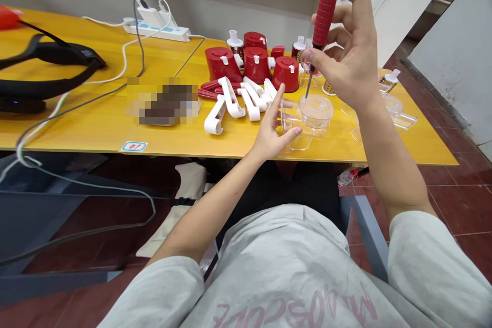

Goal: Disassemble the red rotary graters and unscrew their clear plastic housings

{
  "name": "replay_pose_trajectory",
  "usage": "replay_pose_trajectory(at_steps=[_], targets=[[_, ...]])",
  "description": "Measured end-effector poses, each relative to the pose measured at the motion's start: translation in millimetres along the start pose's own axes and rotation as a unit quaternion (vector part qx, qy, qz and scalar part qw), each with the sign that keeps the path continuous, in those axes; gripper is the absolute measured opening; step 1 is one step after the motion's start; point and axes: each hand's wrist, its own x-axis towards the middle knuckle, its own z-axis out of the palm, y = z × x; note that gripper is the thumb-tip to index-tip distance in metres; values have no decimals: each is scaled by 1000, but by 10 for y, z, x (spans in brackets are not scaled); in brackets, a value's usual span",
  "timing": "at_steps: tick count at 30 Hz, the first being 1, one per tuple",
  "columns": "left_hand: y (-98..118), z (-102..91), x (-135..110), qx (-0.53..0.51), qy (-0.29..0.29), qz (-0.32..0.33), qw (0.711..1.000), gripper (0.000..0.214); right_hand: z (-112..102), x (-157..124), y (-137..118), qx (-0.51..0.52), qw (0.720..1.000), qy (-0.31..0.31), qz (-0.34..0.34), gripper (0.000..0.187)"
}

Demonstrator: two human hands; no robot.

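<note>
My right hand is closed on a red-handled screwdriver. One finger rests over its black end cap, and the thumb presses near the base of the handle. The shaft points down, slightly tilted, with its tip at the round top of a clear plastic housing. Around the left side of that housing sits my left hand, thumb in front and fingers partly hidden behind the clear wall. Left of it lie several white plastic handles and some red handle pieces.
Several red plastic cups and perforated drums with white tops stand behind. More clear parts lie on the right. A power strip, loose cables, black glasses-like headgear and a blurred-out object occupy the left.
</note>
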Motion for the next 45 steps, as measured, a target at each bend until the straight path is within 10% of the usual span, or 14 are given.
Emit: replay_pose_trajectory(at_steps=[19,24,32,45], targets=[[33,-18,11,-12,13,11,1000,117,-37,-33,-244,-8,997,-33,69,68],[263,-158,343,-23,71,4,997,81,-40,-30,-273,-29,996,-40,79,68],[684,-246,1007,15,-72,-51,996,21,23,-41,-89,-17,999,-19,36,74],[731,-92,903,-9,-42,-23,999,15,351,-294,444,51,996,-12,67,71]])
